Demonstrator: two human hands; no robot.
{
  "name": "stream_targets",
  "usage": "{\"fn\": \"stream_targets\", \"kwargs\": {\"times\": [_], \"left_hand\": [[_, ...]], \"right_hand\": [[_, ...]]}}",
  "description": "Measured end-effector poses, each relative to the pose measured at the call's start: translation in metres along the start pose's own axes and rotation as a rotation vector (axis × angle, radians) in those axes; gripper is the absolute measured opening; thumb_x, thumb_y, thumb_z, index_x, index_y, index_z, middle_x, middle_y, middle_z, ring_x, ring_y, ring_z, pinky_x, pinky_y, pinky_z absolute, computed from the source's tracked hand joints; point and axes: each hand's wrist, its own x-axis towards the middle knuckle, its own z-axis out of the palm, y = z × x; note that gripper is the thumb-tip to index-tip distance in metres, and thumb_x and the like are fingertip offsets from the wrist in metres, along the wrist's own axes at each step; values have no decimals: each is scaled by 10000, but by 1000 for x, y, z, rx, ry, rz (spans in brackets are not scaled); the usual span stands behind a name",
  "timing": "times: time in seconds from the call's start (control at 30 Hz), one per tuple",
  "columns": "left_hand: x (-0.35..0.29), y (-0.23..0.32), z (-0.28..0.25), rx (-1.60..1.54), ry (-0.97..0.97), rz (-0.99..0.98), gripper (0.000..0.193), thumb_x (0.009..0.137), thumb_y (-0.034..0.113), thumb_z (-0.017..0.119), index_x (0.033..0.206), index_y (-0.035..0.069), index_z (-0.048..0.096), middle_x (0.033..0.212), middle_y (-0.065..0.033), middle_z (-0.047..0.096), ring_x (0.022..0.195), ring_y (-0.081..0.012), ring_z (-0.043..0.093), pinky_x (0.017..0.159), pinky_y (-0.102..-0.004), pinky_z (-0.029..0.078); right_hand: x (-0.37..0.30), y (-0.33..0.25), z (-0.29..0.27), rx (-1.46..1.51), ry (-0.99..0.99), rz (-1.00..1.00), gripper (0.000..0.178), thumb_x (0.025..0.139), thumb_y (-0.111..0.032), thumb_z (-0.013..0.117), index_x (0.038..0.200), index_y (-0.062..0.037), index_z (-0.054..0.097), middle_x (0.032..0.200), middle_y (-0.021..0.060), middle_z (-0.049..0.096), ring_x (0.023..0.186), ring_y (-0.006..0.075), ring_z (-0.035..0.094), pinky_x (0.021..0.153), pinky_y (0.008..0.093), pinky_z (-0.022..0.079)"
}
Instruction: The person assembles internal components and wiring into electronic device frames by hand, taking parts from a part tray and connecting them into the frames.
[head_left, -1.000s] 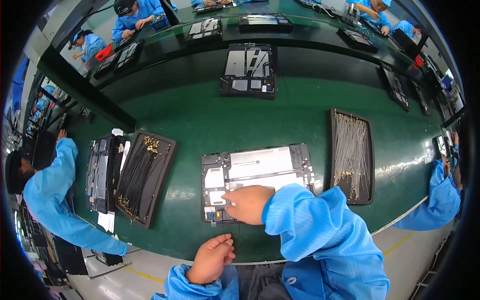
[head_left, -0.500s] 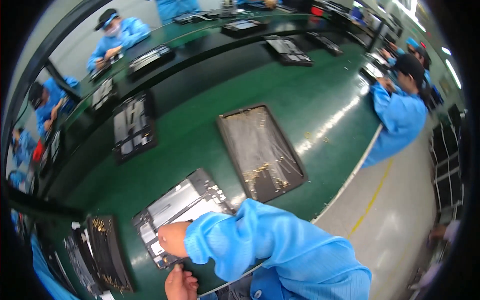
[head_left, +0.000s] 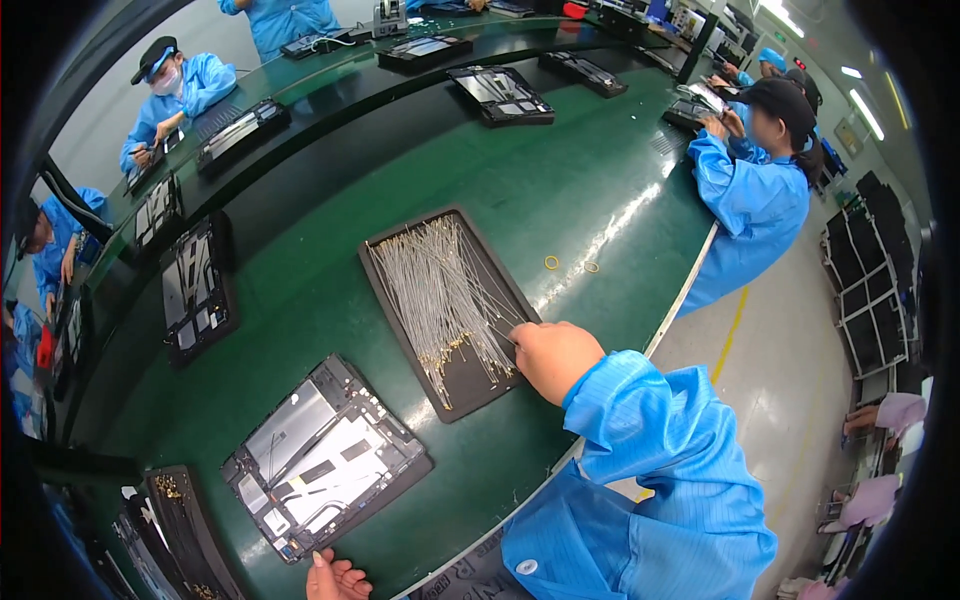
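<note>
1. Because the right hand [head_left: 553,358] reaches into the dark tray [head_left: 385,280] of thin wires [head_left: 445,290], it may drag several tangled wires out together — I judge this likely.
2. Its fingertips are hidden, so I cannot tell the grip.
3. The left hand [head_left: 335,577] is cut off below the opened tablet [head_left: 320,455] — apparently loose, empty.

Single head view, looking down – near green bench [head_left: 620,170], turned rightward
</note>
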Motion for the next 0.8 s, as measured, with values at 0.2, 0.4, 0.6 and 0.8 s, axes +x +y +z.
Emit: {"fn": "stream_targets", "kwargs": {"times": [0.2,0.4,0.6,0.8], "left_hand": [[-6,-8,7,53,32,78,241,823,287,480,894,57,489,685,-31,518,557,-111,477,486,-213,382],[-13,-16,15,492,30,426,244,833,240,468,900,10,511,727,-62,530,603,-103,490,534,-219,406],[-32,-7,48,1374,-281,1579,281,708,151,602,922,1,496,942,-194,462,887,-370,442,780,-440,359],[-17,-11,44,1200,-462,1414,264,634,10,598,885,26,518,702,-93,507,672,-261,501,591,-359,411]], "right_hand": [[1,8,8,-56,-4,-78,117,710,-109,468,788,-38,519,794,141,564,764,329,528,681,390,433],[-8,-4,4,204,376,-267,178,666,-44,505,839,-24,541,743,146,566,706,310,541,648,385,438],[-68,-83,-12,476,-507,-743,342,694,-124,524,1030,-74,488,718,112,566,640,297,550,552,384,442],[-66,-98,17,985,-828,-482,417,728,-144,504,1130,-86,410,753,132,559,685,266,559,610,326,440]]}}
